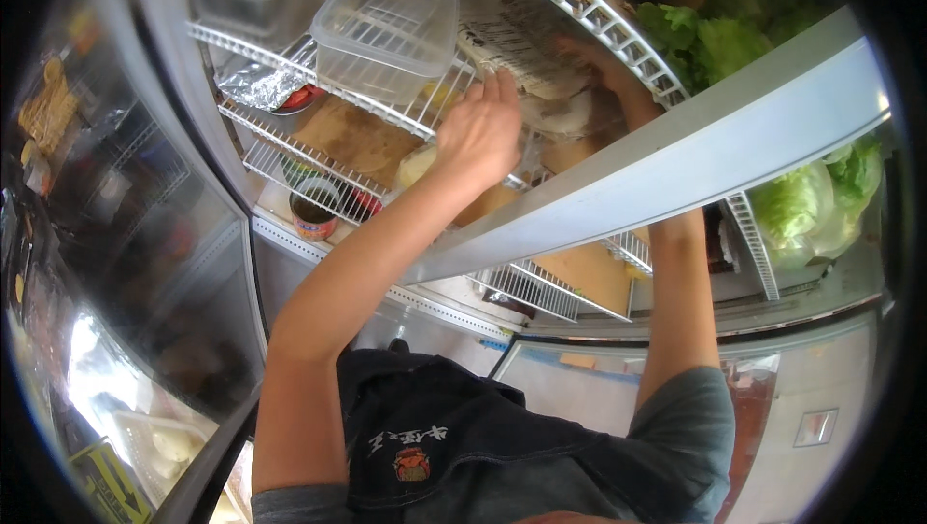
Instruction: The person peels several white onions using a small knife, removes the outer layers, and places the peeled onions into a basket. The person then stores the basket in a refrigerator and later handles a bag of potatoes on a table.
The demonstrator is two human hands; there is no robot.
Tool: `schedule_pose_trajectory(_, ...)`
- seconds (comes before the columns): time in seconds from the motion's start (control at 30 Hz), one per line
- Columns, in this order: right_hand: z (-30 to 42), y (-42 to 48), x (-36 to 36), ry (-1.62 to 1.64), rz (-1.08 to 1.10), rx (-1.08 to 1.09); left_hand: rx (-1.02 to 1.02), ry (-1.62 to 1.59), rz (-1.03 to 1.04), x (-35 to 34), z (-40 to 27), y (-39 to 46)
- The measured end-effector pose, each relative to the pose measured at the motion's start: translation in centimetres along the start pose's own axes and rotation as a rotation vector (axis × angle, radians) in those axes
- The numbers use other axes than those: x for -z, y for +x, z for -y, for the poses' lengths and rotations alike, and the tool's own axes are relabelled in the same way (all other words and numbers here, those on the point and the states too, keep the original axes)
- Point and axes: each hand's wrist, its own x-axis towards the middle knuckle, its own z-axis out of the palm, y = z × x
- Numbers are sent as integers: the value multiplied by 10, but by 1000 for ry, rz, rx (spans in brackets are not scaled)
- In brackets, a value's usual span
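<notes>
Inside an upright glass-door refrigerator, my left hand [481, 122] grips the near edge of a clear plastic bag [507, 31] with printed writing. Pale pieces of food show in the bag. My right hand [590, 60] reaches behind the white door post and lies at the bag's far right side; its fingers are blurred, so its hold is unclear. The bag rests over a white wire shelf [384, 115]. Just left of the bag, a translucent plastic container [387, 35] stands on the same shelf, with no lid seen on it.
The white post [652, 162] crosses between my arms. A foil-covered bowl [264, 82], a brown cardboard sheet [355, 133] and an opened can [313, 212] sit lower. Bagged lettuce [793, 198] stands at the right. An open glass door [181, 183] is at the left.
</notes>
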Motion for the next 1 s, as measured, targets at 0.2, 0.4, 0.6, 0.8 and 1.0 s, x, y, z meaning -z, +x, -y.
schedule_pose_trajectory(0.2,-18,3,15,-10,220,143,137,-127,110,16,2,-1)
schedule_pose_trajectory(0.4,-51,-23,42,-138,417,349,162,-279,131,4,-7,8)
schedule_pose_trajectory(0.6,82,-96,1,-316,313,190,140,-167,-404,3,-5,-1)
schedule_pose_trajectory(0.8,114,-106,1,-247,168,-74,-133,-80,-492,-5,1,-8)
schedule_pose_trajectory(1.0,61,-55,12,133,-19,-137,-183,-52,-474,-16,8,-5)
